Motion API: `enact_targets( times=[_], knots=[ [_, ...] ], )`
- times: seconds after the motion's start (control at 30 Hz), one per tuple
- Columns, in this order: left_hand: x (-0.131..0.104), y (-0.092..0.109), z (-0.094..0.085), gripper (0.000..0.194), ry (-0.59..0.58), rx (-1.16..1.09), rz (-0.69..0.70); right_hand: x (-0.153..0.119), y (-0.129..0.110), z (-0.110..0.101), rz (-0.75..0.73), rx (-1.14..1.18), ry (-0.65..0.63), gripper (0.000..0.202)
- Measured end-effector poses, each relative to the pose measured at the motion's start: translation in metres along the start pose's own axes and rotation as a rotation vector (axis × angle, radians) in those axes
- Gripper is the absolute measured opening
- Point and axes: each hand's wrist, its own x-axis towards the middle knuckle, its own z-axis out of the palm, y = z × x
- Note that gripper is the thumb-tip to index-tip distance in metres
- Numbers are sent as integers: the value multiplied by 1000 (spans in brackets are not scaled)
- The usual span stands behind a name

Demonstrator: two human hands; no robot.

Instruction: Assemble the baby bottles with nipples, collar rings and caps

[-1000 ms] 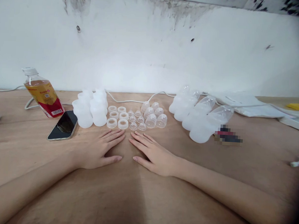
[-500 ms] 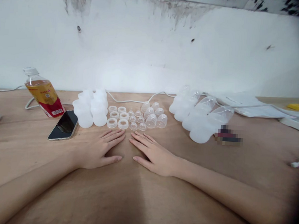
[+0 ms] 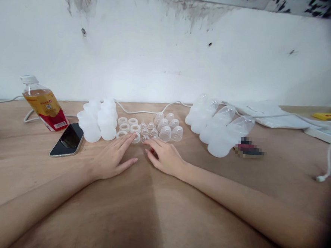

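Note:
My left hand [image 3: 112,159] is open, its fingertips over the front of several whitish rings [image 3: 124,127]. Its thumb is spread and it holds nothing. My right hand [image 3: 166,156] has its fingers slightly bent and apart, with nothing in it; its fingertips reach the front of the small clear nipples [image 3: 145,131]. Clear domed caps [image 3: 165,133] stand just beyond that hand. Several frosted white bottles [image 3: 108,125] stand in rows behind my left hand. On the right, more frosted bottles [image 3: 219,142] stand in a slanting row with clear caps on them.
At the left, a drink bottle [image 3: 47,107] stands beside a phone [image 3: 67,140] lying flat. A white cable [image 3: 138,112] runs along the wall. White plastic bags [image 3: 269,116], a pixelated item [image 3: 249,148] and something yellow [image 3: 327,116] lie at the right.
Both hands have moved forward towards the rings and nipples, and my right hand's fingers have bent and lifted. The whole view has shifted slightly.

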Motion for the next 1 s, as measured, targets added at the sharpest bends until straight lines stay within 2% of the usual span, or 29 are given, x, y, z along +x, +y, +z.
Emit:
enact_targets(
  times=[0.13,0.2,0.37,0.67,0.9,1.0],
  knots=[
    [1,0,-1,65,-48,1,-9,9,5,4,203,78,8,46],
    [0,0,-1,63,-61,12,1,12,8,6,253,105,11,53],
    [0,0,2,55,-20,24,29,16,16,11,292,123,12,40],
    [0,-3,7,48,15,-23,69,17,16,9,261,188,45,23],
    [-2,0,1,43,13,0,83,17,13,3,244,307,51,18],
    [-2,-2,3,40,53,-7,114,16,13,2,240,309,46,16]
  ],
)
